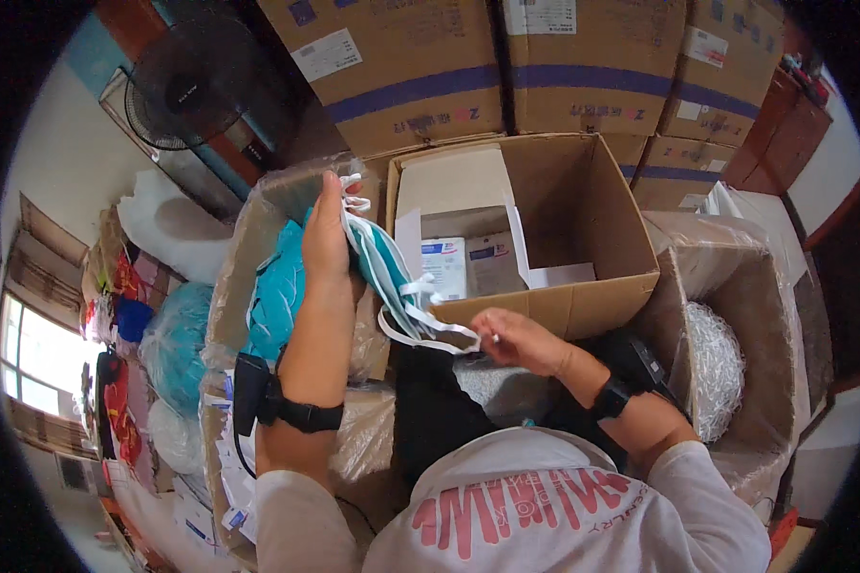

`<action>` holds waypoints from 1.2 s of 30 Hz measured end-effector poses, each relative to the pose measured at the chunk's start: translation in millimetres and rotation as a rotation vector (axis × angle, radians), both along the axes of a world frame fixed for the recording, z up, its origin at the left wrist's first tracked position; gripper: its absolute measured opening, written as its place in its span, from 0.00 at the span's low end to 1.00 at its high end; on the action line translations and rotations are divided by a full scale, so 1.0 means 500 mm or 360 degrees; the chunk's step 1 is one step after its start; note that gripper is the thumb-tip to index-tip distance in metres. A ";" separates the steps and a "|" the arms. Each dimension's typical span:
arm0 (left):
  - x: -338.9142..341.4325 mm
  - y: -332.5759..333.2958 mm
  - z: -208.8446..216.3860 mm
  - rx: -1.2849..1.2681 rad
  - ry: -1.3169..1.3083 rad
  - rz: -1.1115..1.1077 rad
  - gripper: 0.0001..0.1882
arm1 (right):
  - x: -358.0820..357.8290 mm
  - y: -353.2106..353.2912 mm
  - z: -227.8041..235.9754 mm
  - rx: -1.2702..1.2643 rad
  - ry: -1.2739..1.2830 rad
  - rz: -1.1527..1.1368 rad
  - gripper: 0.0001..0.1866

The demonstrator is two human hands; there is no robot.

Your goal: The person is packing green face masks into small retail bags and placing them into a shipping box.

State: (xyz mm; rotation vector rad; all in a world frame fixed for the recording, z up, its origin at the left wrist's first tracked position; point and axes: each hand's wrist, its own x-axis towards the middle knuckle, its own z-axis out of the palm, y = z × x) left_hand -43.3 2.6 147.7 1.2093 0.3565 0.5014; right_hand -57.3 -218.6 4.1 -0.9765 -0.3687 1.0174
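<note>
My left hand [326, 229] is raised with its fingers closed round one end of a bundle of teal cloth pieces [380, 250] with white edging and white straps. The bundle hangs slanting down to the right, in front of the large open carton. At its lower end, my right hand [521, 339] pinches the loose ends of the white straps [432, 336]. Its fingertips are partly blurred. Beside my left forearm, more teal cloth pieces [279, 286] lie in a plastic-lined carton [236, 244].
In the open carton [569, 307] stands a smaller white box [457, 177] with white packets [444, 267]. At right, a plastic-lined carton [760, 382] holds tangled white strips [715, 377]. Stacked sealed cartons [583, 91] stand behind; a black fan [191, 91] is at the far left.
</note>
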 end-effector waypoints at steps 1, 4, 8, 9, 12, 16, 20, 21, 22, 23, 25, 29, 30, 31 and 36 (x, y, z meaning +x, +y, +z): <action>-0.005 -0.002 0.004 -0.0006 0.0020 -0.0035 0.21 | 0.008 0.000 0.002 0.0005 -0.0090 0.0020 0.23; -0.013 -0.003 0.007 0.0000 0.0068 -0.0096 0.22 | 0.013 0.011 0.065 0.0017 -0.0515 -0.0016 0.28; -0.016 -0.017 0.012 -0.0015 0.0098 -0.0163 0.21 | 0.030 0.014 0.110 0.0296 -0.0908 0.0093 0.19; -0.014 -0.020 0.011 -0.0002 0.0099 -0.0169 0.21 | 0.028 0.019 0.112 0.0262 -0.0920 0.0123 0.18; -0.014 -0.028 0.015 0.0003 0.0103 -0.0200 0.22 | 0.019 0.036 0.121 0.0160 -0.0956 0.0215 0.17; -0.007 -0.024 0.010 -0.0062 0.0080 -0.0241 0.21 | 0.006 0.049 0.123 0.0119 -0.0744 0.0163 0.14; -0.023 -0.008 0.011 -0.0206 0.0134 -0.0195 0.19 | 0.003 0.039 0.108 0.0054 -0.0357 0.0125 0.11; -0.025 0.006 0.009 -0.0204 0.0120 -0.0204 0.20 | 0.008 0.032 0.091 0.0039 -0.0308 0.0126 0.12; -0.027 0.017 0.009 -0.0201 0.0106 -0.0214 0.21 | 0.012 0.025 0.076 -0.0062 -0.0431 0.0115 0.13; -0.029 0.026 0.011 -0.0237 0.0084 -0.0225 0.20 | 0.014 0.020 0.065 -0.0050 -0.0385 0.0101 0.14; -0.034 0.035 0.016 -0.0314 0.0045 -0.0244 0.20 | 0.015 0.010 0.047 -0.0028 -0.0284 0.0075 0.16; -0.030 0.046 0.009 -0.0266 0.0072 -0.0131 0.20 | -0.001 0.009 0.041 -0.0018 0.0111 0.0128 0.16; -0.028 0.044 0.010 -0.0247 0.0091 -0.0106 0.20 | -0.005 0.011 0.036 0.0034 0.0077 0.0190 0.16; -0.027 0.039 0.011 -0.0229 0.0109 -0.0080 0.20 | -0.012 0.011 0.036 0.0085 0.0114 0.0224 0.16; -0.017 0.053 0.002 -0.0069 0.0034 -0.0010 0.21 | -0.031 0.009 0.039 0.0344 0.0323 0.0516 0.19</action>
